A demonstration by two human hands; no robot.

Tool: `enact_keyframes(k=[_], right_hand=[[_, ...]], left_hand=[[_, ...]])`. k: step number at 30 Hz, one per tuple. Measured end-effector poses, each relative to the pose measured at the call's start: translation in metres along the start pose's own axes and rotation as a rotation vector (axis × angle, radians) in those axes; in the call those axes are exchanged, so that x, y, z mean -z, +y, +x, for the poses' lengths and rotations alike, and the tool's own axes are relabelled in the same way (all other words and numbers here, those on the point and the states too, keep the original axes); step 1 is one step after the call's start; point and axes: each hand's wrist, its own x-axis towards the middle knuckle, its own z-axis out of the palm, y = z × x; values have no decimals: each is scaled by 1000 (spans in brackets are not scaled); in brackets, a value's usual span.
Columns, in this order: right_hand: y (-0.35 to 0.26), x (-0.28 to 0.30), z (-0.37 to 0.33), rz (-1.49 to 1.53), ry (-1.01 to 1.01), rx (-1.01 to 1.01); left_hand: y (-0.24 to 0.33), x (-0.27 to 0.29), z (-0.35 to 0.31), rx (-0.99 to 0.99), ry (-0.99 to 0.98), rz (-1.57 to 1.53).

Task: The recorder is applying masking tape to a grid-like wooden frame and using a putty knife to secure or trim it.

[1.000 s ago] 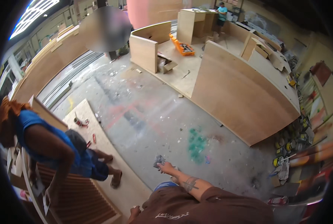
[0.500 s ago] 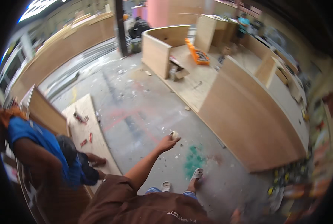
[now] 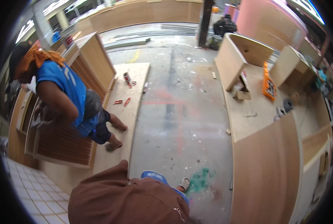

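Note:
Neither of my hands shows now; the brown shirt point(image 3: 125, 198) covers the lower middle of the picture, and its left sleeve hides whatever is under it. One of my feet, in a light shoe point(image 3: 184, 183), stands on the grey floor beside a green paint stain point(image 3: 202, 180). To my left a co-worker in a blue shirt point(image 3: 60, 80) leans over a wooden cabinet with a slatted panel point(image 3: 63, 147). Red-handled tools point(image 3: 127, 101) and a small can point(image 3: 126, 77) lie or stand on the plywood sheet point(image 3: 136, 84) near that person's feet.
On the right stands a large wooden panel point(image 3: 265, 168) on a plywood base. Past it are an orange tool case point(image 3: 268, 84), an open carton point(image 3: 241, 91) and a curved partition point(image 3: 230, 59). A dark post point(image 3: 205, 24) rises at the back; a white grid panel point(image 3: 35, 186) lies lower left.
My view has swung to the left, bringing the co-worker and cabinet further in. My left hand, earlier stretched out ahead holding a pale roll of tape, has gone out of sight.

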Motion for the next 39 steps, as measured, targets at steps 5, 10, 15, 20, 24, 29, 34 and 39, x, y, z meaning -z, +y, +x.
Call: enact_keyframes(k=[5,10,15,20,24,29,34,39], right_hand=[[-150,-53,70,-186,-77,141],[-303,-167,121,-317,-183,339],[-396,-341,108,-353,-235,529],[-416,-537,12,-762,-702,607],[-406,-601,-5,-1041,-724,748],[-397,-601,44,-1050,-525,453],[-414,-572,131,-1125,-411,158],[-458,-641,157,-904,-333,-104]], left_hand=[[6,33,-13,131,786,-563],[105,49,61,46,973,-790],[138,140,65,-60,934,-807],[91,234,21,-201,1167,-767],[91,271,-32,-452,1033,-1059],[77,256,-11,-193,1014,-1244],[90,226,10,32,569,-2016],[121,317,12,169,835,-2002]])
